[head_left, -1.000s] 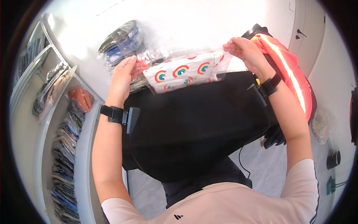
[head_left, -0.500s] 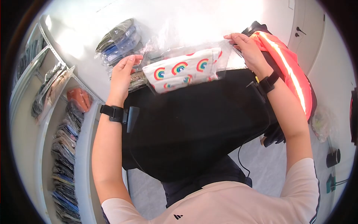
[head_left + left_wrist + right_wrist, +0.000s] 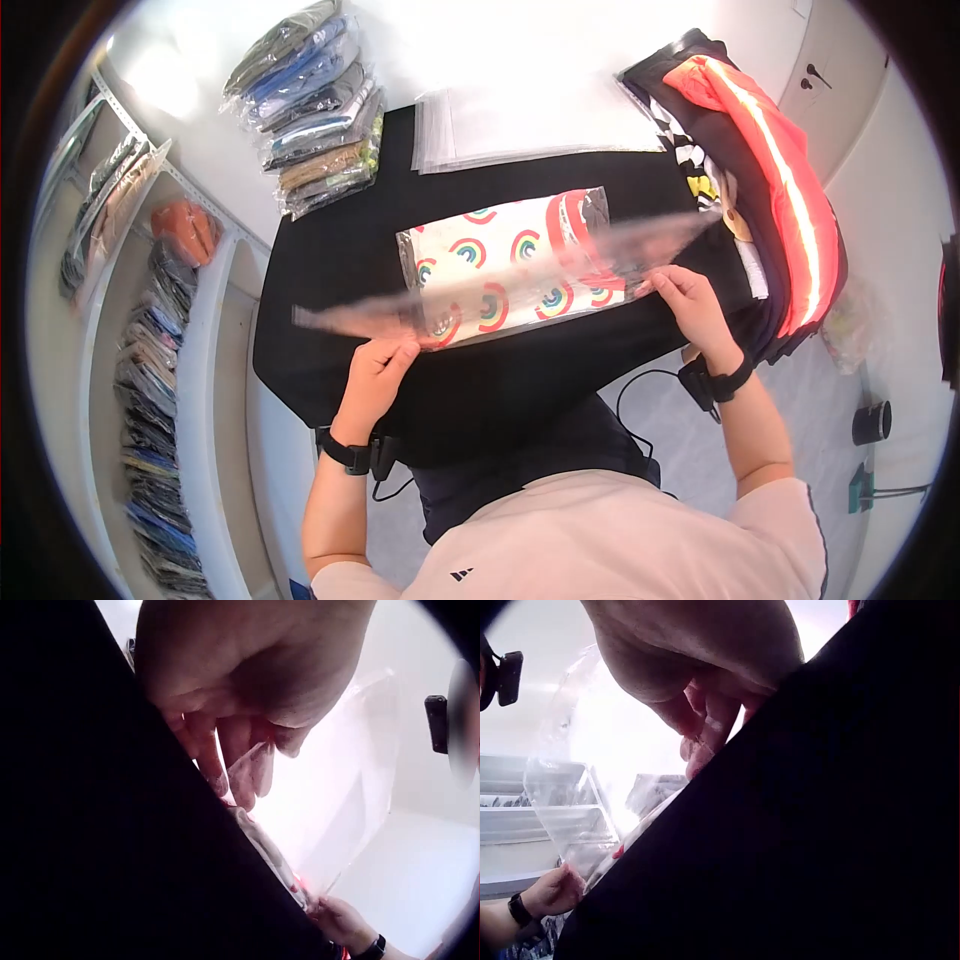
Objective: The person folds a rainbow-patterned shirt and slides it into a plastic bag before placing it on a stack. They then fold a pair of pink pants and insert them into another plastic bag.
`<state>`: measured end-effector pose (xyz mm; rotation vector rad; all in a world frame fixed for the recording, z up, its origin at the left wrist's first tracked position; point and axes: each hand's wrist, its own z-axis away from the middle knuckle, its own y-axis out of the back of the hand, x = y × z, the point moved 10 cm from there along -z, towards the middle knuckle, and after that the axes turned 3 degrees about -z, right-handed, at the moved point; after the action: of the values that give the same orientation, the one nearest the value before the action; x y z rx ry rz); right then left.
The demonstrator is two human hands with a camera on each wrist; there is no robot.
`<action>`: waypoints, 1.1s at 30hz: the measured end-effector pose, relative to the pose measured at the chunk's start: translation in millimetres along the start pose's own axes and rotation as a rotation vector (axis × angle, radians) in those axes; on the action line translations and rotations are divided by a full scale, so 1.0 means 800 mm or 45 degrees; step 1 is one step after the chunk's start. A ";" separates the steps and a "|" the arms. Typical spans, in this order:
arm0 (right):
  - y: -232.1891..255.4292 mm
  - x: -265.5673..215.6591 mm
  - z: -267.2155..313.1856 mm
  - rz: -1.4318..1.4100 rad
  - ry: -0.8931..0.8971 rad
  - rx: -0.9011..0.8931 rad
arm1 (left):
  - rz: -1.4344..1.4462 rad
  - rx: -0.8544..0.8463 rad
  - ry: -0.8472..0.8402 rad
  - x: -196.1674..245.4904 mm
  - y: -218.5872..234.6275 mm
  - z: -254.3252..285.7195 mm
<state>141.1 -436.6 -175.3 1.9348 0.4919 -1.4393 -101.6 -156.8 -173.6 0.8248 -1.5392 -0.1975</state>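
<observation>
A folded white cloth with a rainbow print (image 3: 490,265) lies flat inside a clear plastic bag (image 3: 590,208) on the black-covered table. A blurred sheet of the bag's clear film stands up across the cloth, spread between both hands. At the near left corner the left hand (image 3: 375,380) pinches the film between thumb and fingers. The right hand (image 3: 692,312) pinches the film at the near right corner. In the left wrist view a fold of film (image 3: 251,761) shows between the fingers; in the right wrist view the right hand's fingertips (image 3: 694,746) grip film close over the dark tabletop.
A stack of bagged folded garments (image 3: 320,120) stands at the back left. Flat clear bags (image 3: 540,120) are piled at the back middle. Folded clothes, one bright orange (image 3: 790,200), lie along the right side. Shelves of bagged clothing (image 3: 150,400) stand at left.
Both hands have come back toward the body from the table's far side. The bag with the cloth now lies flat on the table, nearer, with its film raised between the hands.
</observation>
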 end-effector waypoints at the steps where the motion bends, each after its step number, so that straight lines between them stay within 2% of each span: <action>1: 0.002 -0.003 0.004 0.059 -0.001 0.059 | -0.052 0.131 -0.154 0.008 0.005 -0.001; 2: 0.006 -0.005 0.007 0.118 0.001 0.121 | -0.106 0.262 -0.311 0.020 0.011 0.001; 3: 0.009 -0.003 0.008 0.103 0.079 0.190 | -0.024 0.263 -0.198 0.009 0.012 0.000; 4: 0.009 0.006 0.007 -0.021 0.099 0.203 | -0.023 0.264 -0.200 0.002 0.009 -0.001; 6: 0.006 0.008 0.001 0.056 0.243 0.172 | -0.368 0.494 -0.427 0.009 0.015 0.005; 7: 0.002 0.015 -0.001 -0.258 0.211 0.111 | -0.286 0.618 -0.440 0.022 0.020 0.002; 8: -0.004 0.003 -0.002 -0.261 0.210 0.113 | -0.287 0.615 -0.440 0.033 0.020 -0.003; 10: -0.003 -0.006 -0.001 -0.238 0.047 0.285 | 0.179 0.444 0.082 -0.008 0.015 -0.024; 12: -0.001 0.005 -0.008 -0.183 0.022 0.327 | 0.120 0.446 0.131 -0.011 0.016 -0.033; 14: 0.005 0.017 -0.009 0.037 -0.158 0.396 | -0.192 0.425 0.264 -0.018 0.019 -0.039; 15: 0.004 0.015 -0.011 0.036 -0.159 0.395 | -0.193 0.425 0.266 -0.023 0.019 -0.044; 17: 0.007 0.015 -0.012 0.234 -0.233 0.438 | -0.676 0.480 0.133 -0.013 0.021 -0.054; 21: 0.010 0.031 -0.015 0.143 -0.209 0.498 | -0.478 0.526 0.207 -0.015 0.025 -0.050; 23: 0.013 -0.035 -0.007 0.191 0.192 0.609 | 0.003 0.484 0.378 -0.007 0.024 -0.037; 24: 0.017 -0.039 -0.007 0.190 0.190 0.608 | 0.003 0.484 0.380 -0.009 0.026 -0.034; 26: 0.002 -0.048 -0.017 -0.022 0.273 0.264 | 0.334 0.290 0.087 0.007 0.018 -0.038; 27: -0.003 -0.051 -0.019 -0.047 0.259 0.125 | 0.196 0.154 0.013 0.012 0.016 -0.037; 28: 0.003 -0.054 -0.019 -0.049 0.255 0.128 | 0.195 0.149 0.014 0.014 0.024 -0.035; 30: -0.016 -0.046 -0.024 -0.361 0.054 -0.173 | 0.238 -0.039 -0.171 0.042 0.018 -0.032; 31: -0.019 -0.057 -0.027 -0.374 0.131 -0.244 | 0.453 -0.087 -0.238 0.046 0.015 -0.030; 32: -0.016 -0.060 -0.030 -0.375 0.129 -0.243 | 0.453 -0.088 -0.237 0.045 0.018 -0.031; 33: -0.022 -0.055 -0.031 -0.403 0.024 -0.336 | 0.477 -0.184 -0.232 0.044 0.014 -0.030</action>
<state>132.3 -403.0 -134.8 1.7144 0.9815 -1.4617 -80.8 -161.5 -134.9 0.4024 -1.7976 -0.1084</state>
